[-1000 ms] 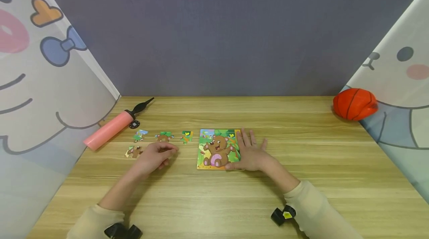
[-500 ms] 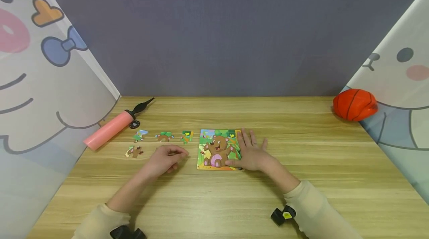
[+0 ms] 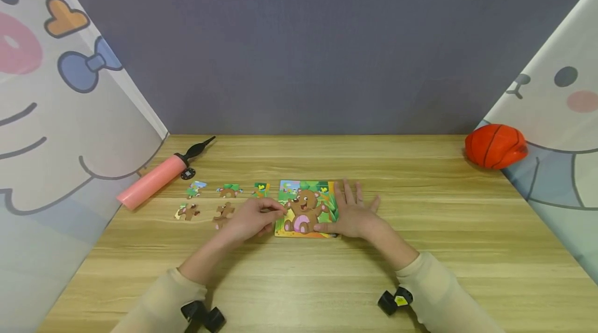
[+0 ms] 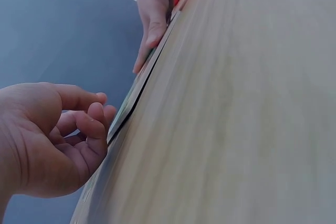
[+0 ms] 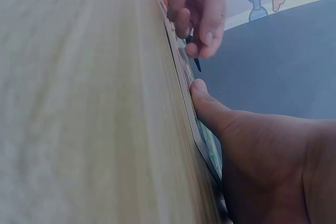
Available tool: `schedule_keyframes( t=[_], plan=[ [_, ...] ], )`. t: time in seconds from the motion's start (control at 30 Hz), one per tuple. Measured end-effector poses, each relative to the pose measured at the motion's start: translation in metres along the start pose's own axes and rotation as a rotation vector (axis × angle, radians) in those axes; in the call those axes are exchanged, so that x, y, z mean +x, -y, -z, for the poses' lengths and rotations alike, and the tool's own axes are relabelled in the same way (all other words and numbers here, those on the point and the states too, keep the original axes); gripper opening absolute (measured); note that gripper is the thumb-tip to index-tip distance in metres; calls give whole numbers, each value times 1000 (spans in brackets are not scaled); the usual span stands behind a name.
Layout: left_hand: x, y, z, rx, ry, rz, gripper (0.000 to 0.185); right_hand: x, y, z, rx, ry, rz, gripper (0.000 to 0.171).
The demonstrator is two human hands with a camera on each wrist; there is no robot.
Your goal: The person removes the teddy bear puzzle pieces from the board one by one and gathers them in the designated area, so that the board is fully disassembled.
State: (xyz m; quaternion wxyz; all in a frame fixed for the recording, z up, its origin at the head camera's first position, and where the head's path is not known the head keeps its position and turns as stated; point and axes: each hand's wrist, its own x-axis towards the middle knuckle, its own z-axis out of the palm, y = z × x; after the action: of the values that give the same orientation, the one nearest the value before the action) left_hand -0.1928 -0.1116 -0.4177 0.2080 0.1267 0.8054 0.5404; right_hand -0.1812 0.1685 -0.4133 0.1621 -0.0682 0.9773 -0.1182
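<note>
Now left hand [image 3: 254,219] at puzzle board [image 3: 306,207] edge

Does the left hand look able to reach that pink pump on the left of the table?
Probably yes. The left hand sits at the bear puzzle's left edge, and only flat loose puzzle pieces lie on the table between it and the pink pump; nothing upright blocks the way.

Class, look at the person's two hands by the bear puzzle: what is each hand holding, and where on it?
The right hand presses flat on the bear puzzle board's right edge. The left hand, fingers curled, is at its left edge; whether it holds a piece cannot be told.
</note>
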Motion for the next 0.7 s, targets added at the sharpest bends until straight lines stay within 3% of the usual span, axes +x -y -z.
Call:
schedule_keyframes(
  t=[0.33,0.7],
  plan=[
    [18,-8,-18,-46,39,-60,16,1,-2,-2,6,13,-5,132],
    [34,-13,-28,-110,76,-67,21,0,-1,0,6,14,3,131]
  ],
)
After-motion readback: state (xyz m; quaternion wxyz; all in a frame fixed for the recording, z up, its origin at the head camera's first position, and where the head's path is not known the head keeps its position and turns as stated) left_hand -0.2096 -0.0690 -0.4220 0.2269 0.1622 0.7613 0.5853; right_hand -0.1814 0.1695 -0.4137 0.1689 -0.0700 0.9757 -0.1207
